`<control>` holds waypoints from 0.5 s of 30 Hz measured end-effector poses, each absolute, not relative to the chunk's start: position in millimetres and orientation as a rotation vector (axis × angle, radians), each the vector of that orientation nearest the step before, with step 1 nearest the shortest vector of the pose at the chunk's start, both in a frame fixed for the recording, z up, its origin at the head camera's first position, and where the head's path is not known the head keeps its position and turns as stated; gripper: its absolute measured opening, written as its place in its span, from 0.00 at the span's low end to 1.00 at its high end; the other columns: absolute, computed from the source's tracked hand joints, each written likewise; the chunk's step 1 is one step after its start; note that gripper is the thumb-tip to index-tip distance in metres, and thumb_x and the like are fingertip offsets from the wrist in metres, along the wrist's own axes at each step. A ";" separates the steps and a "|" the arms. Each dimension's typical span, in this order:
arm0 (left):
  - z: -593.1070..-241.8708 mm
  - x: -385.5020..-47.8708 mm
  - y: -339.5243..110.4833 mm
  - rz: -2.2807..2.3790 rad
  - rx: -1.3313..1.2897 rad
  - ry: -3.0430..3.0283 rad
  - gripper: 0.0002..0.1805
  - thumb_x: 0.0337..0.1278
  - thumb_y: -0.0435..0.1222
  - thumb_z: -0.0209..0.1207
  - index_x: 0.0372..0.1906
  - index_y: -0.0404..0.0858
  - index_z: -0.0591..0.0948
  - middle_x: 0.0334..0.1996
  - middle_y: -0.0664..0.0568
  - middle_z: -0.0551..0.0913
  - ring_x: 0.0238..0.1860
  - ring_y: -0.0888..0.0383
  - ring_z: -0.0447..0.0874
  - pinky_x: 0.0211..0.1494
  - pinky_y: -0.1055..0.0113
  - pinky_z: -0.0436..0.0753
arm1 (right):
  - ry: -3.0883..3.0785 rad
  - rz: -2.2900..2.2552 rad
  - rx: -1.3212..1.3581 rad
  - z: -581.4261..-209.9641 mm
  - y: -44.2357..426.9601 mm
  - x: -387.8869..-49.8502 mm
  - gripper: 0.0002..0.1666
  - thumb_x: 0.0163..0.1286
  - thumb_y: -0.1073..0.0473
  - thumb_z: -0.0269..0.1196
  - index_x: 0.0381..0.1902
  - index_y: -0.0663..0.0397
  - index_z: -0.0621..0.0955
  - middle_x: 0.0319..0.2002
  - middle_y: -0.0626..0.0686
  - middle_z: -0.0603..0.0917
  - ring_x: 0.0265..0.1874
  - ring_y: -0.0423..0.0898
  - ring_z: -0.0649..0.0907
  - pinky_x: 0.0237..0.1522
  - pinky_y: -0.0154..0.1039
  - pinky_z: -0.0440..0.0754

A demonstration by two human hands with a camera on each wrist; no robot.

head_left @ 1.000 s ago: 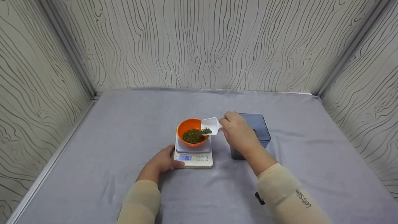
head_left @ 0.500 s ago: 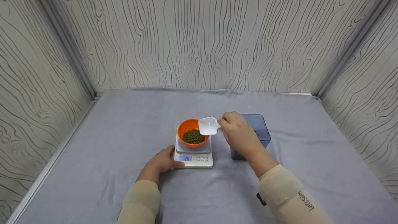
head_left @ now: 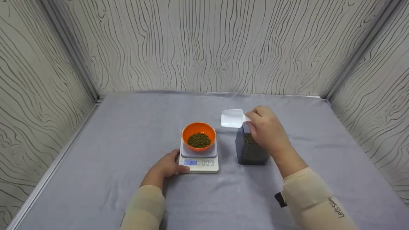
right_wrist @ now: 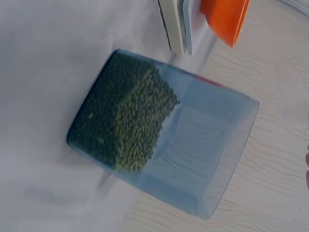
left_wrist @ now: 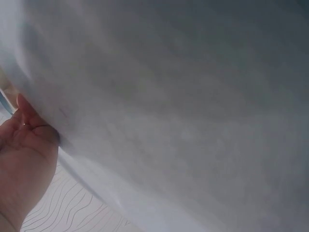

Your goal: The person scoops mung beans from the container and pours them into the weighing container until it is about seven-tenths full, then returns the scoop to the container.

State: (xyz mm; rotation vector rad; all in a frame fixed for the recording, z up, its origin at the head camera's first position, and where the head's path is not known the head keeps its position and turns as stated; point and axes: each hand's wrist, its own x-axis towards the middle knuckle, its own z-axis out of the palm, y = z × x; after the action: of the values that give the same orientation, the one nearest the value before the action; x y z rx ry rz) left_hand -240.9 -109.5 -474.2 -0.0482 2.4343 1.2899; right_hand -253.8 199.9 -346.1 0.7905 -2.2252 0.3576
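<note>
In the head view my left hand (head_left: 167, 164) holds the left front corner of a white kitchen scale (head_left: 207, 168), its thumb along the front edge. On the scale stands an orange bowl (head_left: 191, 129) partly filled with small green beans (head_left: 199, 140), which look like mung beans. The lit display (head_left: 191, 163) appears to read 243. My right hand (head_left: 268, 129) pinches the handle of a white scoop (head_left: 232, 118), raised by the clear bluish container (head_left: 252, 156); no beans show in the scoop. Beans (right_wrist: 140, 121) fill the container's lower part in the right wrist view.
Grey cloth (head_left: 127, 127) covers the table. Wood-patterned panels (head_left: 198, 48) enclose the back and both sides. A small black piece (head_left: 280, 199) sits by the right sleeve (head_left: 313, 198).
Beans slid out of the scoop into the bowl. My right hand then moved the scoop right, away from the bowl towards the container. The display went from 201 to about 243; my left hand stayed.
</note>
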 end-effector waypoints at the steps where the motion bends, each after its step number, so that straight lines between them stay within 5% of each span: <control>1: -474.0 -240.8 -109.4 1.289 -0.049 2.436 0.47 0.35 0.42 0.72 0.66 0.41 0.63 0.61 0.46 0.68 0.57 0.50 0.65 0.65 0.50 0.58 | -2.227 0.359 0.781 -345.0 203.7 -253.4 0.12 0.47 0.73 0.67 0.33 0.63 0.81 0.30 0.56 0.76 0.32 0.54 0.75 0.37 0.44 0.74; 15: -472.8 -240.4 -108.3 1.283 -0.103 2.426 0.49 0.33 0.44 0.72 0.67 0.42 0.62 0.65 0.46 0.64 0.62 0.48 0.62 0.67 0.48 0.54 | -2.287 0.363 0.606 -340.9 258.2 -254.8 0.11 0.44 0.73 0.68 0.30 0.67 0.81 0.28 0.58 0.76 0.31 0.57 0.75 0.38 0.48 0.72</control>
State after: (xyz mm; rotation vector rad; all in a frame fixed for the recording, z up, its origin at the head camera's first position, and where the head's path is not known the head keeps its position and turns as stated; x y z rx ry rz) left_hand -240.4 -108.3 -472.8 -0.1031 2.4260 1.2832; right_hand -254.8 258.2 -340.9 0.6064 -2.2866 0.3634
